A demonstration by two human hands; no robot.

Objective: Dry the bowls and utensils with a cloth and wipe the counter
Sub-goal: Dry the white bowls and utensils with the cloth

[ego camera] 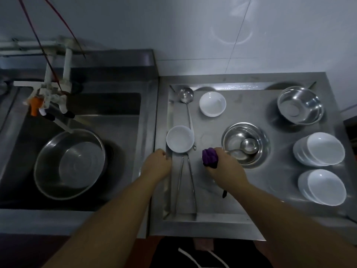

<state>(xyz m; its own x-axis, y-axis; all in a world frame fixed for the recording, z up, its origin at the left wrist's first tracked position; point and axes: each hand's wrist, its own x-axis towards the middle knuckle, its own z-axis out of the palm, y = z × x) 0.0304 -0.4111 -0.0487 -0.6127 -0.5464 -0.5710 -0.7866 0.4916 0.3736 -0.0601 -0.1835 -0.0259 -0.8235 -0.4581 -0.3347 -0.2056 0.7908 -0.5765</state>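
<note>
My right hand [225, 169] grips a bunched purple cloth [209, 158] on the steel counter [241, 200], just left of a steel bowl [245, 145] with a ladle lying in it. My left hand [157, 164] rests at the counter's left rim, its fingers beside a white bowl [180, 138]; what they touch I cannot tell. Metal tongs [185, 182] lie between my hands. A second white bowl [212, 104] and a long ladle [187, 101] sit farther back. A deeper steel bowl [300, 107] stands at the back right.
Two stacks of white bowls [319, 148] [322, 187] stand along the counter's right side. A sink [116, 120] on the left holds a large steel basin [69, 164] under a tap [48, 105]. A dark-handled utensil [224, 193] pokes out under my right wrist.
</note>
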